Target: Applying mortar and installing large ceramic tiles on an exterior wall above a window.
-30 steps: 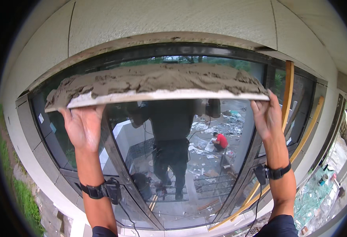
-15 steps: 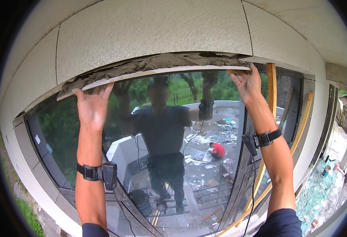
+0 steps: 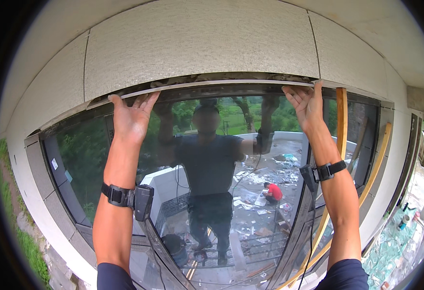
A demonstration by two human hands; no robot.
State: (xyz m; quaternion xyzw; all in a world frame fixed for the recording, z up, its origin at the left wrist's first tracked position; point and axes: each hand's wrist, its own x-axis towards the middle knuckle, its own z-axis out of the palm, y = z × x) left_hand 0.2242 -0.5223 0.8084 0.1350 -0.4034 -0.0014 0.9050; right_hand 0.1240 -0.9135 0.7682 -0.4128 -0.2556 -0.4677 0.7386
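in the head view, the left hand [image 3: 132, 118] and the right hand [image 3: 308, 108] are raised overhead, both opened with fingers spread, and the fingertips are set under a thin pale slab [image 3: 221, 82]. the slab is supported from below near its two ends, just under the lower edge of the wall panel [image 3: 197, 48] and in front of the top of the window frame [image 3: 207, 92]. a dark gap [image 3: 197, 77] is seen between slab and panel; what is lying on the slab's upper side cannot be told well in this shadow.

for good work, it is judged that the lift should be shared evenly by both hands, so that neither end is tilted. pressure is better given with flat fingers, and the fingertips should not be brought into the gap, where they could be pinched.

about edges, the right end of the slab is met by the right thumb, and just beside this hand an upright wooden strip [image 3: 341, 121] is standing, so little room is left there. more free room is found below the slab, before the window glass [image 3: 250, 159]. the cable [image 3: 311, 232] below the right wrist should not be caught on the wood.
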